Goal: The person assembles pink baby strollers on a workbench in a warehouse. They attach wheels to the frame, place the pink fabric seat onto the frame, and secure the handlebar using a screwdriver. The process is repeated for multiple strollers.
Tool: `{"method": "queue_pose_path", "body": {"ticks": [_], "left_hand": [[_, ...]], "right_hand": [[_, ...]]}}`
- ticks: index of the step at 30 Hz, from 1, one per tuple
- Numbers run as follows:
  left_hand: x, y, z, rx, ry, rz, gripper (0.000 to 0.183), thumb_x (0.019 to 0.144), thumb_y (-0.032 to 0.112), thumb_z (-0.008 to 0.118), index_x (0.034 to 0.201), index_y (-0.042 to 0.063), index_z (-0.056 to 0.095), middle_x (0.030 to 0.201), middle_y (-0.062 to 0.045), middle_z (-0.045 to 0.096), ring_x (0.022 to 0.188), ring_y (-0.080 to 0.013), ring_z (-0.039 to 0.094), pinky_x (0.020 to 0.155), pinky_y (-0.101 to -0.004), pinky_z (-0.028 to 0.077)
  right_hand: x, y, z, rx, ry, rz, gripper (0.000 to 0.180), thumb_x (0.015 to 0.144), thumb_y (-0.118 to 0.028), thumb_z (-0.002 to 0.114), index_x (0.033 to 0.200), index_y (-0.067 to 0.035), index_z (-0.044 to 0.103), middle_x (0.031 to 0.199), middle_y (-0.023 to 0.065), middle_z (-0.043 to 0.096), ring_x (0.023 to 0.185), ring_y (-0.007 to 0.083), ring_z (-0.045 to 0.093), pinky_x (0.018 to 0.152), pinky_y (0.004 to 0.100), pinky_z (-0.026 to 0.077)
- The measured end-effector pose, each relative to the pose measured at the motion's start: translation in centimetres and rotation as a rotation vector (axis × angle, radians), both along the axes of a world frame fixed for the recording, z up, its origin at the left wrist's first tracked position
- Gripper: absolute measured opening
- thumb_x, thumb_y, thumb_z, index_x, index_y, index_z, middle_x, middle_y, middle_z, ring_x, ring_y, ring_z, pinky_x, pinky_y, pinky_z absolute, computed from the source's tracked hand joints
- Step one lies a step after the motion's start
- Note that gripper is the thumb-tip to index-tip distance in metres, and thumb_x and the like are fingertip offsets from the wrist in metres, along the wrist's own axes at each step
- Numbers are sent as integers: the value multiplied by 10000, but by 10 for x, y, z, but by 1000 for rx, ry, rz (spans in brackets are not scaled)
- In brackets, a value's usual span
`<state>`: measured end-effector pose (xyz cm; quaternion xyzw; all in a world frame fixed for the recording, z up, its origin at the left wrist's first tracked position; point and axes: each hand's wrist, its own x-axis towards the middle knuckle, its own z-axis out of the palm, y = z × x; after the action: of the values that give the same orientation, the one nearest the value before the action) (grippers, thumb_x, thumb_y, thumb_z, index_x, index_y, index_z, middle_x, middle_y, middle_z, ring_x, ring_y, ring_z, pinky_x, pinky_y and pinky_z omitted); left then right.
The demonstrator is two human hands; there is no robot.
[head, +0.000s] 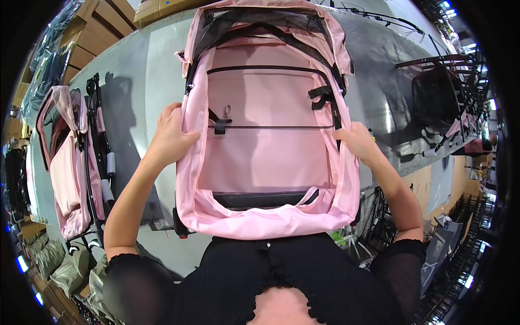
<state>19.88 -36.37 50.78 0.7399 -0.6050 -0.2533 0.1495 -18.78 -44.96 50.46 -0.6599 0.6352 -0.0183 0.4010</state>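
A pink fabric pet stroller body (268,162) on a black frame lies before me, its opening facing up. My left hand (172,134) grips the left side wall, fingers outside and thumb over the rim. On the opposite side my right hand (353,140) holds the right rim in the same way. Inside are a thin black crossbar (272,127), a black strap with a metal clip (221,122) and black straps (319,96) at the right wall. A hood with dark mesh (260,20) arches over the far end. Black mesh (264,200) shows at the near end.
Beneath the stroller is a grey metal-topped table (134,118). Another pink folded stroller (71,162) stands at the left. Black frames (443,93) crowd the right side. Cardboard boxes (91,36) are at the far left, and filled sacks (71,272) lie at the lower left.
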Motion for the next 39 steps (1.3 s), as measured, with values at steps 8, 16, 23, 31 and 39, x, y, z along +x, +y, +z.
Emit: {"method": "queue_pose_path", "body": {"ticks": [8, 16, 23, 31, 39], "left_hand": [[-89, -4, -6, 36, 127, -1258, 378, 699, 118, 649, 1063, 122, 547, 1007, -81, 578, 975, -286, 544, 815, -414, 424], [-143, -14, -50, 165, 89, -1397, 201, 753, 206, 558, 921, 108, 608, 791, -153, 638, 770, -353, 613, 661, -463, 472], [-138, -7, -35, 246, 142, -1174, 191, 777, 277, 583, 854, 107, 624, 792, -135, 641, 759, -327, 617, 662, -446, 476], [-12, -90, 91, -844, 323, -24, 263, 830, 197, 640, 1051, 72, 571, 895, -22, 518, 777, -91, 482, 580, -228, 422], [37, -123, 149, -645, 450, -73, 429, 961, 375, 421, 1223, 58, 543, 1084, -45, 575, 951, -95, 503, 842, -235, 394]], "right_hand": [[23, -25, 34, -84, 726, 607, 650, 781, -581, 477, 718, 39, 663, 816, 253, 640, 811, 382, 630, 754, 448, 487], [50, -155, -5, -801, 395, 160, 597, 789, -503, 546, 1086, 15, 542, 1110, 216, 576, 1038, 362, 548, 894, 414, 430], [61, -227, -32, -602, 207, -248, 569, 739, -210, 631, 1218, 5, 412, 1159, 243, 550, 1080, 386, 534, 921, 421, 421], [33, -125, 46, -1145, -413, -298, 459, 752, -132, 622, 1156, -11, 441, 1014, 194, 580, 918, 342, 575, 794, 381, 433], [27, -76, 61, -1143, -573, -231, 286, 769, -118, 631, 997, 15, 523, 853, 89, 559, 773, 222, 540, 759, 321, 432]]}}
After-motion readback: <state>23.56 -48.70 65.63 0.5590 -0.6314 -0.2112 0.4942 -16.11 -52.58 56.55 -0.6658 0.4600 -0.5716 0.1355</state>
